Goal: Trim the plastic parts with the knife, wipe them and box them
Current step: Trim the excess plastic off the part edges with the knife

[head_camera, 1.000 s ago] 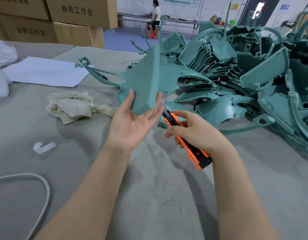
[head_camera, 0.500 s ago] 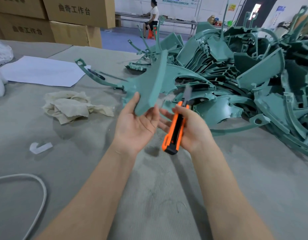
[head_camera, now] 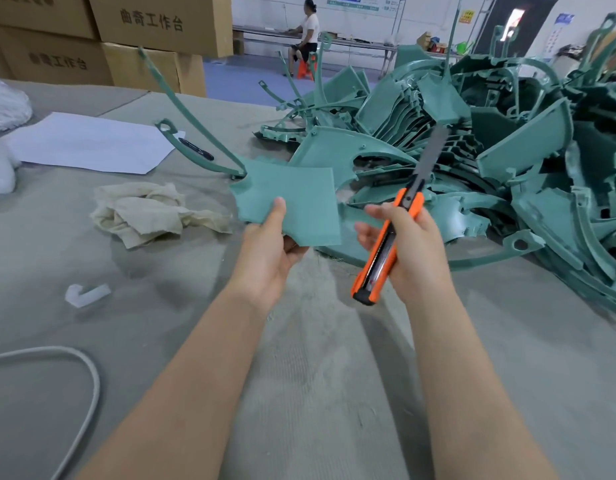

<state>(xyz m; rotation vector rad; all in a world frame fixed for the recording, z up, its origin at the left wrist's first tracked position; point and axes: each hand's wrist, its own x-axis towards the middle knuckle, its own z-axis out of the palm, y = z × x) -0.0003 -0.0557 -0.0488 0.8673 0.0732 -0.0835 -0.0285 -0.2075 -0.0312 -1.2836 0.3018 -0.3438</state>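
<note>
Above the table (head_camera: 317, 358), left grip (head_camera: 265, 251) pinches a flat teal part (head_camera: 299, 199), right grip (head_camera: 415, 247) clasps the orange knife (head_camera: 375, 268).

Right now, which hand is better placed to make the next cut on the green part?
Likely the right hand: it grips the knife, blade extended, beside the green part that the left hand holds.

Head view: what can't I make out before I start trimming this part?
All head view.
Left hand: fingers mostly hidden under the green part it pinches.
Knife blade tip, right hand: lost against the pile of parts behind; contact unclear.
The pile of parts is cut off by the right edge.
Cardboard boxes: tops cut off by the upper edge; open or shut unknown.
Cable: runs off the left and bottom edges.
</note>
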